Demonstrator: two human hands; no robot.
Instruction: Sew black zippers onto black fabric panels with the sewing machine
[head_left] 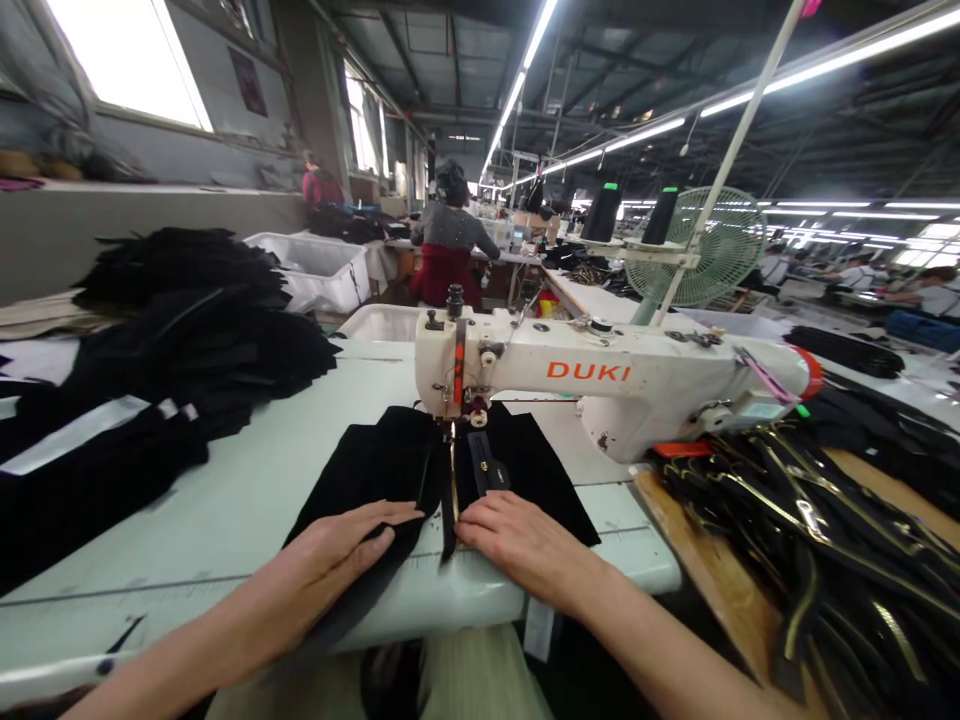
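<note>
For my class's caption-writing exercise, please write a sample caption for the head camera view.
Left hand and right hand on black cloth at a white sewing machine, zippers piled at right.

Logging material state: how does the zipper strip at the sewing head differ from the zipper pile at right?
The zipper strip is a single length; the zipper pile holds many. The strip runs nearly straight; the pile's lengths bend and cross. Both are black with gold-coloured lines.

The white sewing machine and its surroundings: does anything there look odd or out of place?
Only untidiness: at the picture's right, beside the machine, black zipper strips with gold-coloured teeth lie heaped and tangled on a brown wooden board, crossing at many angles. Nothing looks plainly spilled or damaged.
</note>
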